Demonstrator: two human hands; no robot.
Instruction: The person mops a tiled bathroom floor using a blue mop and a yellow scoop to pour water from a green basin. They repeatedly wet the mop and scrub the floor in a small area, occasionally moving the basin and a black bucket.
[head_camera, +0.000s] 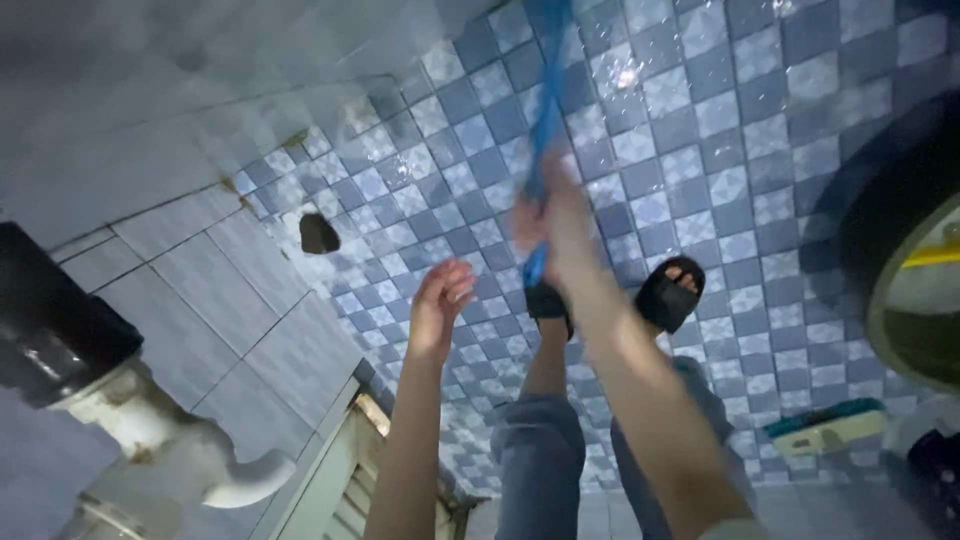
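Blue handle (548, 110), blurred, rises over checkered blue floor tiles (700, 130). Left of handle: white pipe (170, 450), dark floor drain (318, 233), left hand (440, 300) released, fingers loosely curled. Right hand (550, 222) clenched around handle. Right of handle: black sandal (668, 292).

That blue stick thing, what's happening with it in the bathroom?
A person stands on a blue checkered tile floor in black sandals. Their right hand grips a long blue handle, blurred as if moving; what is at its far end cannot be seen. The left hand is loosely curled and holds nothing, hanging beside the handle. A white pipe sticks out at lower left, and a scrub brush lies on the floor to the right.
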